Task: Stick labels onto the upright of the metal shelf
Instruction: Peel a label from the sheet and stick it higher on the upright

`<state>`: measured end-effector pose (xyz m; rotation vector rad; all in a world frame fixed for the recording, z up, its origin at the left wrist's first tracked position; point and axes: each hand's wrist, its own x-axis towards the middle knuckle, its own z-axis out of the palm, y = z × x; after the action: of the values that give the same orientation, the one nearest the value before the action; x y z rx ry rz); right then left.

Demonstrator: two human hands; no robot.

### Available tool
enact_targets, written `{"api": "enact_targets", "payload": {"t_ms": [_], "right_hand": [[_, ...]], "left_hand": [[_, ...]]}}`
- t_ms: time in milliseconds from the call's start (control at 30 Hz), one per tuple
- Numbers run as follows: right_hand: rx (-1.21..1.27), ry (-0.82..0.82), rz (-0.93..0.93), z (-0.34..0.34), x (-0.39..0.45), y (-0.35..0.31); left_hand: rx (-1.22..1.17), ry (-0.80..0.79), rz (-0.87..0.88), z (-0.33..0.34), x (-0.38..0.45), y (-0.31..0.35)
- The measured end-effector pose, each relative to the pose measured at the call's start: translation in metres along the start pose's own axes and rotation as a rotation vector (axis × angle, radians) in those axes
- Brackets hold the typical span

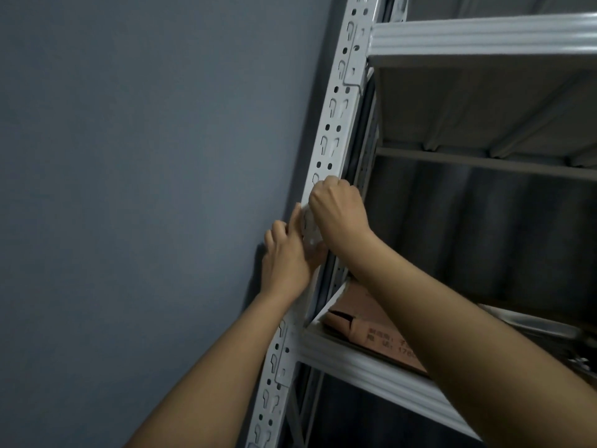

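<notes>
A white perforated metal upright (336,108) of the shelf runs from top centre down to the bottom. Both hands are raised to it at mid-height. My left hand (286,257) rests against the upright's left edge, fingers curled and thumb on its front. My right hand (337,210) is just above, fingers bent and pressing on the upright's face. Between the two hands a pale strip (310,229), seemingly a label, lies on the upright, mostly hidden by the fingers.
A grey wall (145,189) fills the left side. White shelf beams cross at the top right (484,33) and lower middle (371,370). A brown cardboard box (365,321) lies on the lower shelf under my right forearm.
</notes>
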<state>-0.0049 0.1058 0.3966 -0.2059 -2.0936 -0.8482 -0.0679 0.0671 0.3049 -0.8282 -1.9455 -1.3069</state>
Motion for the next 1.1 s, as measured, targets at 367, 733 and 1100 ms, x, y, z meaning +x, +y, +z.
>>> {"api": "enact_targets", "payload": {"t_ms": [367, 733, 1100], "right_hand": [[0.942, 0.220, 0.329, 0.040, -0.039, 0.023], [1.722, 0.112, 0.623, 0.043, -0.031, 0.020], [1.767, 0.101, 0.556, 0.056, -0.030, 0.013]], "left_hand": [[0.017, -0.002, -0.018, 0.000, -0.001, 0.000], [0.008, -0.064, -0.040, -0.018, 0.002, 0.004], [0.172, 0.261, 0.245, -0.023, 0.032, 0.015]]}}
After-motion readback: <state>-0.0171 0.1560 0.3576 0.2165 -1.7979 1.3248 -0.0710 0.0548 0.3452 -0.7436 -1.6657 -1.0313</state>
